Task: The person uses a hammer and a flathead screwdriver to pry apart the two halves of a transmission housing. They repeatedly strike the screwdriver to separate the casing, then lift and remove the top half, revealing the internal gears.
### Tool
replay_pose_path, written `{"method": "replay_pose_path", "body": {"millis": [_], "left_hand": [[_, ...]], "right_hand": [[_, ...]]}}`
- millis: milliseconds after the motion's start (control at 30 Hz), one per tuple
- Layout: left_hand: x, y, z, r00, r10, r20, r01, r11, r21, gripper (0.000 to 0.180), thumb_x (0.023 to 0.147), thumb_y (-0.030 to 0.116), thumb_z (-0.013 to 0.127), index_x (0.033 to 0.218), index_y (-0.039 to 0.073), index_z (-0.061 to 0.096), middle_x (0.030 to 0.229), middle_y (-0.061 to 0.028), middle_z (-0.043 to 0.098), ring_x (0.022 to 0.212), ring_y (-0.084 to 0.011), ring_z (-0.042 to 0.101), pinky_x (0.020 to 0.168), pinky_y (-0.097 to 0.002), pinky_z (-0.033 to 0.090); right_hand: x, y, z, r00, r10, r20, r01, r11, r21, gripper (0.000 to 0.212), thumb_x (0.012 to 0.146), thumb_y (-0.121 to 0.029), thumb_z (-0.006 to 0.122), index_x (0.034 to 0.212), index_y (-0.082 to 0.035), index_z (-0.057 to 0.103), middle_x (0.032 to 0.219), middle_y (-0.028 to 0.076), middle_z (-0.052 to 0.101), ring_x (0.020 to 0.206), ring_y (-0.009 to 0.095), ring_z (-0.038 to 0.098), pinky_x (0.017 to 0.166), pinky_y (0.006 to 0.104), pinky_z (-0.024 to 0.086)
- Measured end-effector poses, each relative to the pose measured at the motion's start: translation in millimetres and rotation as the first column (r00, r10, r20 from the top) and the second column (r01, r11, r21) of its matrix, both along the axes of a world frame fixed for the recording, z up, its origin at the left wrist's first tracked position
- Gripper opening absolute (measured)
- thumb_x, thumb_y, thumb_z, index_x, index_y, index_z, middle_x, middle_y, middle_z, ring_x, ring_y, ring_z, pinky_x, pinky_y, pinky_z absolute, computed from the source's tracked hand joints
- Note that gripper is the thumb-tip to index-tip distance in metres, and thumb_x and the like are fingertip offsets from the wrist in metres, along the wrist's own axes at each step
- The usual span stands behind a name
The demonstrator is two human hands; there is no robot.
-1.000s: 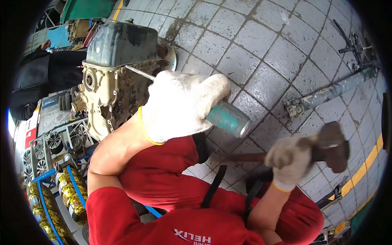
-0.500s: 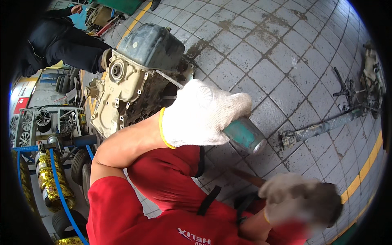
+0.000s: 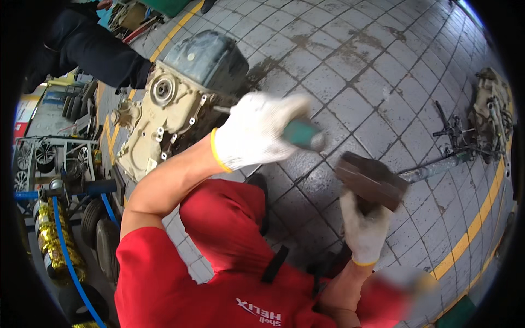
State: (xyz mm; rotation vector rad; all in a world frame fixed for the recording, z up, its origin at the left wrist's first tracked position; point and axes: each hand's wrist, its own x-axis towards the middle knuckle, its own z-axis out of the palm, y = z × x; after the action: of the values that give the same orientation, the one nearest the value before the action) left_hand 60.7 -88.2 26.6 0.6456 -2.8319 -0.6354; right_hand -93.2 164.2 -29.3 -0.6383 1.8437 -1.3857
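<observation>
My left hand [image 3: 260, 131], in a white work glove with a yellow cuff, is closed round the green handle of a screwdriver [image 3: 302, 134]. Its metal shaft points left toward an engine [image 3: 158, 117], near the seam below a dark metal oil pan [image 3: 205, 60]. The glove and the engine hide where the tip lies. In my right hand [image 3: 365, 229], gloved too, is a hammer, gripped close under its heavy brown head [image 3: 372, 179]. The hammer head is raised to the right of the screwdriver's handle end, apart from it.
A person in dark trousers [image 3: 101, 57] stands beyond the engine. At the right lie a long metal shaft [image 3: 437, 167] and a greasy vehicle assembly [image 3: 489, 117] on the tiled floor [image 3: 328, 93]. Tyres [image 3: 106, 246] and a rack of wheels [image 3: 52, 153] stand at the left.
My right hand has brought the hammer up and left from the lower right, nearer the screwdriver. My left hand has shifted slightly up and left, still round the handle.
</observation>
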Motion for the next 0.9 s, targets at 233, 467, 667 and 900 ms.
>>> {"method": "replay_pose_path", "body": {"millis": [233, 467, 667, 900], "left_hand": [[-23.1, 13.8, -0.2, 0.992, -0.112, 0.053, 0.100, 0.978, 0.182, 0.033, 0.083, 0.035, 0.091, 0.104, 0.016, 0.074, 0.088, -0.0086, 0.077, 0.078, -0.0369, 0.079, 0.069, -0.0483, 0.063], [-67.7, 49.3, 9.1, 0.899, -0.411, 0.151, 0.365, 0.894, 0.258, 0.042, 0.082, 0.027, 0.090, 0.115, 0.015, 0.069, 0.090, -0.0081, 0.077, 0.084, -0.0355, 0.081, 0.069, -0.0484, 0.062], [-79.4, 56.3, 1.9, 0.891, -0.313, 0.329, 0.282, 0.949, 0.141, 0.045, 0.080, 0.026, 0.092, 0.117, 0.014, 0.069, 0.089, -0.0095, 0.079, 0.084, -0.0362, 0.081, 0.068, -0.0496, 0.061], [-98.2, 46.5, -10.6, 0.902, -0.230, 0.365, 0.226, 0.973, 0.055, 0.045, 0.083, 0.025, 0.089, 0.121, 0.012, 0.068, 0.083, -0.0129, 0.078, 0.082, -0.0383, 0.081, 0.067, -0.0504, 0.061]], "right_hand": [[-19.3, 49.7, -4.8, 0.892, -0.185, 0.413, 0.350, 0.861, -0.370, 0.023, 0.116, -0.014, 0.058, 0.094, -0.007, 0.056, 0.057, 0.000, 0.040, 0.041, 0.015, 0.041, 0.041, 0.0365, 0.048], [-22.3, 46.3, -17.6, 0.837, -0.440, 0.324, 0.539, 0.767, -0.349, 0.019, 0.118, -0.021, 0.060, 0.106, -0.008, 0.054, 0.069, 0.005, 0.047, 0.041, 0.018, 0.042, 0.035, 0.0389, 0.045], [-27.5, 48.7, -46.0, 0.706, -0.606, 0.366, 0.700, 0.676, -0.231, 0.017, 0.118, -0.021, 0.056, 0.121, -0.004, 0.059, 0.069, 0.003, 0.044, 0.042, 0.015, 0.038, 0.035, 0.0367, 0.038], [-38.9, 27.5, -49.9, 0.802, -0.288, 0.523, 0.543, 0.717, -0.438, 0.022, 0.122, -0.022, 0.054, 0.138, -0.009, 0.063, 0.064, -0.005, 0.038, 0.039, 0.007, 0.029, 0.030, 0.0293, 0.034]]}}
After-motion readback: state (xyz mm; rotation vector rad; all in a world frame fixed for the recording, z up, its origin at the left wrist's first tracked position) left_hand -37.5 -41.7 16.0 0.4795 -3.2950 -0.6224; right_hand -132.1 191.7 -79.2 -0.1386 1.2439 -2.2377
